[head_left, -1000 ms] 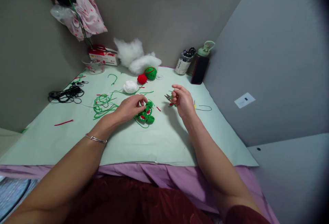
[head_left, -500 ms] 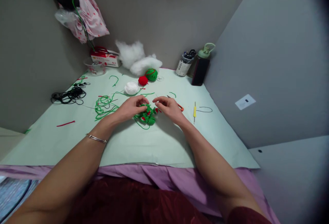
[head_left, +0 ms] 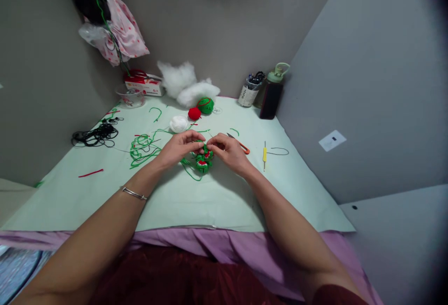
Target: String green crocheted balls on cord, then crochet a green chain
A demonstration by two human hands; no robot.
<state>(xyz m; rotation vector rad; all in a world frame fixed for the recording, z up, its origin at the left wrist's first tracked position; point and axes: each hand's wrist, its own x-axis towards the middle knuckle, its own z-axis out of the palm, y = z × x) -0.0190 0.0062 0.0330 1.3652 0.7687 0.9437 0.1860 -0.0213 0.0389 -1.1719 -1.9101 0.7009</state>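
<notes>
Green crocheted pieces (head_left: 202,166) with red and white trim hang bunched between my hands, just above the table. My left hand (head_left: 182,147) is closed, thumb and fingers pinching the top of the crochet from the left. Opposite it, my right hand (head_left: 226,150) is closed in a pinch at the same spot, its fingertips almost touching the left ones. A thin sliver shows above the right fingertips, too fine to name. Green yarn (head_left: 143,152) lies in a loose tangle left of my left hand. Orange-handled scissors (head_left: 244,148) lie just beyond my right hand.
On the right lies a yellow-handled crochet hook (head_left: 264,154). White (head_left: 178,124), red (head_left: 194,113) and green (head_left: 206,105) yarn balls sit before white stuffing (head_left: 178,78). Black cord (head_left: 96,135) lies left. A pen cup (head_left: 248,95) and bottle (head_left: 272,97) stand back right.
My right hand has moved left, closing the gap to my left hand. The crocheted pieces have turned and bunched more narrowly below the fingers. The view has tilted slightly upward.
</notes>
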